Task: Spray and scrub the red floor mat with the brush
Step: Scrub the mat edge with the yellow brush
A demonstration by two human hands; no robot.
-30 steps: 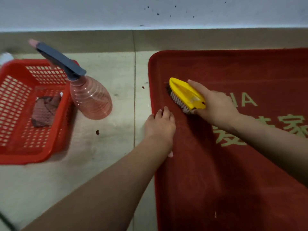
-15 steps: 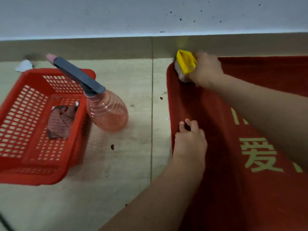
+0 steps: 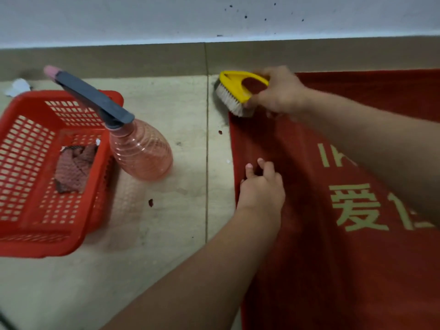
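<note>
Firmly now: press the brush [image 3: 234,80], gripped in the right hand [image 3: 281,92], flat on the mat [image 3: 309,270] corner; pin the edge with the loosely open left hand [image 3: 262,192].

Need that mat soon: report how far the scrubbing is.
Spraying looks done: the spray bottle stands on the floor. In hand: the right hand holds the yellow brush on the far corner of the mat; the left hand rests on its edge. Left: the lettered middle, apparently.

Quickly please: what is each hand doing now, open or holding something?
Left hand: open, pressing on the red mat near its edge.
Right hand: closed around the yellow brush.
</note>
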